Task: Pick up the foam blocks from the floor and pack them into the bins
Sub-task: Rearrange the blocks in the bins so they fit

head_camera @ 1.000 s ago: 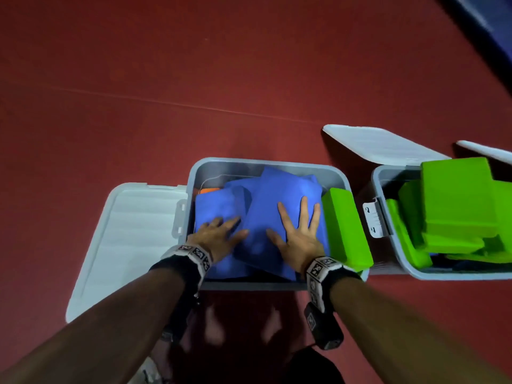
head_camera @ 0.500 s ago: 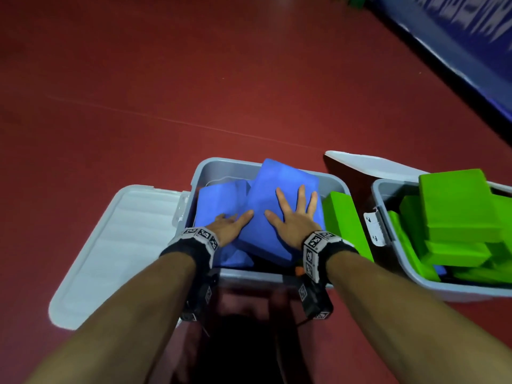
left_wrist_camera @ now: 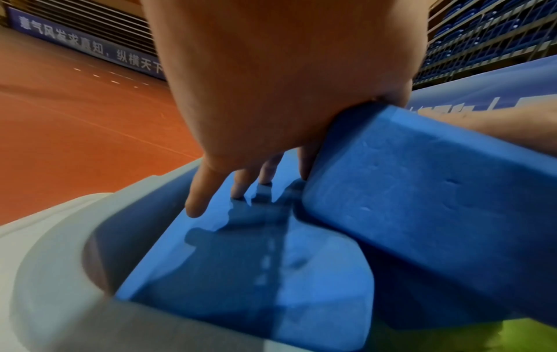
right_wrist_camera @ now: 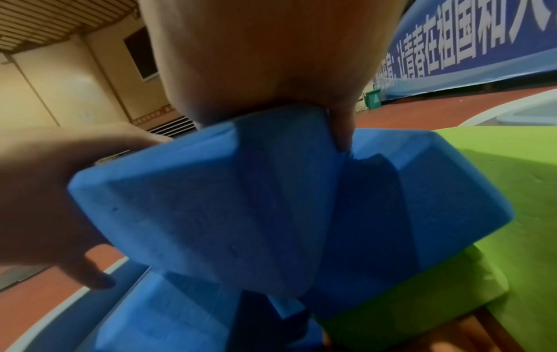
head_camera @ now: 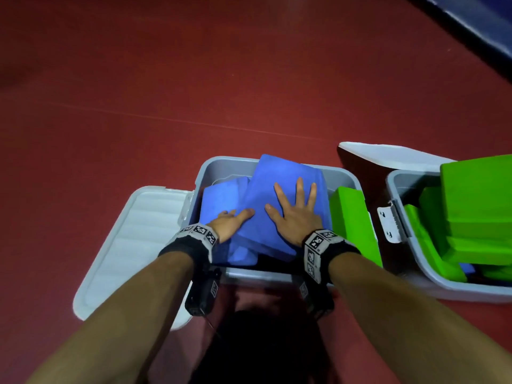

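Right hand point(head_camera: 297, 214): flat, palm down, fingers straight and fanned apart, pressed on the top blue foam block point(head_camera: 279, 189), which lies tilted across the middle of the near grey bin point(head_camera: 219, 166), its far corner rising over the bin's far rim. Forearm runs in from the lower right, wristband at the near rim.

Left hand point(head_camera: 228, 221): palm down on the lower blue foam block point(head_camera: 221, 198) at the bin's left side; thumb extended against the tilted block's left edge, fingers straight with tips touching foam in the left wrist view.

Green foam block point(head_camera: 350, 220): on edge along the bin's right wall.

Bin lid point(head_camera: 133, 239): hinged open, flat on the red floor point(head_camera: 194, 79) to the left.

Second bin point(head_camera: 415, 245): at right, piled with green blocks point(head_camera: 476, 198) above its rim.
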